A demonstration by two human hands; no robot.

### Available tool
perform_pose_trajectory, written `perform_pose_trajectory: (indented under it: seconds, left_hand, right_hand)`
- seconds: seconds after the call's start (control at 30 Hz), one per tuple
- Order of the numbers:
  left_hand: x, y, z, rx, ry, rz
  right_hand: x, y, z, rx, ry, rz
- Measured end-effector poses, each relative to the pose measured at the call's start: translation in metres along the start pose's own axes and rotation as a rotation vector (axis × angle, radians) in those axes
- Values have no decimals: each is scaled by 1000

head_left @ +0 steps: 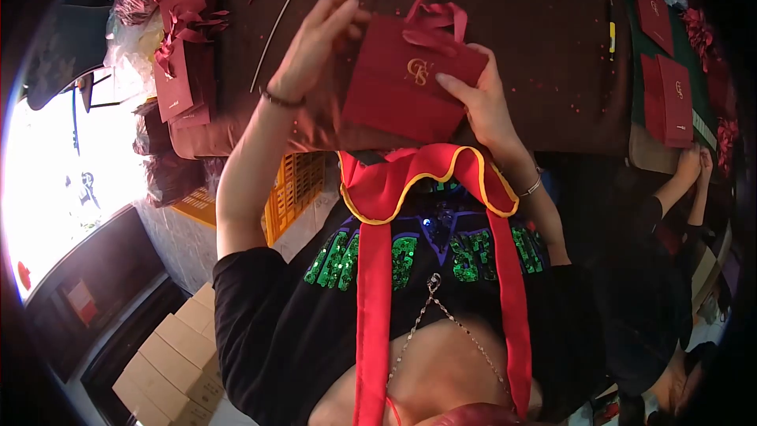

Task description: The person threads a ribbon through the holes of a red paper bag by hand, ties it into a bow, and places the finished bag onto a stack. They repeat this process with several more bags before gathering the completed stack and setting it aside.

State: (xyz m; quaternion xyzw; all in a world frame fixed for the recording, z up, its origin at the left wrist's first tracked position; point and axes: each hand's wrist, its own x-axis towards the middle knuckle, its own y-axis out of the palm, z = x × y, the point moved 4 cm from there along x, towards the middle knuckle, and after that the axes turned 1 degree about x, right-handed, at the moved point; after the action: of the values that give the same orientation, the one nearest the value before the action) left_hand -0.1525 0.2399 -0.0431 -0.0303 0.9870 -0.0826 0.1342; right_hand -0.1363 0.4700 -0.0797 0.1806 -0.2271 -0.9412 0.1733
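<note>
A dark red paper gift bag [406, 79] with a gold monogram and a ribbon bow [441, 22] at its top is held tilted over the brown-covered table. My right hand [482, 99] grips its right side, thumb on the front face and the other fingers behind. Just off the bag's upper left edge is my left hand [325, 28], its slightly bent fingers apart and holding nothing I can see. A thin pale stick [274, 38] lies on the cloth to the left of that hand.
More red gift bags lie at the left [180, 83] and right [675, 99] table edges. A yellow marker [612, 38] rests on the cloth [544, 55]. Below left are an orange crate [296, 193] and cardboard boxes [169, 359]. Another person's hands [694, 164] are at the right.
</note>
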Motion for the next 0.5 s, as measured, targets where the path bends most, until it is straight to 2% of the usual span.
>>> perform_pose_trajectory:
  seconds: [0.07, 0.1, 0.17, 0.2, 0.27, 0.4, 0.47, 0.5]
  left_hand:
    - [-20, 14, 10, -229, -35, 88]
    - [-28, 18, 9, -235, -34, 88]
    - [-40, 30, 9, -325, -108, 224]
    - [-41, 29, 10, -332, -105, 213]
    - [-42, 26, 13, -344, -87, 177]
    - [-46, 21, 15, -301, -25, 110]
    - [-50, 16, 17, -273, -97, 91]
    - [-55, 12, 22, -265, -24, 53]
  right_hand:
    - [4, -2, 3, 60, -51, -32]
    - [6, -2, 3, 54, -50, -34]
    - [9, 0, 4, -6, -80, -41]
    - [10, 1, 6, -12, -75, -30]
    - [11, -1, 8, 44, 114, -63]
    - [17, -3, 0, 48, 86, -29]
    - [18, -2, -2, 53, 67, -47]
    - [19, 2, -2, 63, 50, -75]
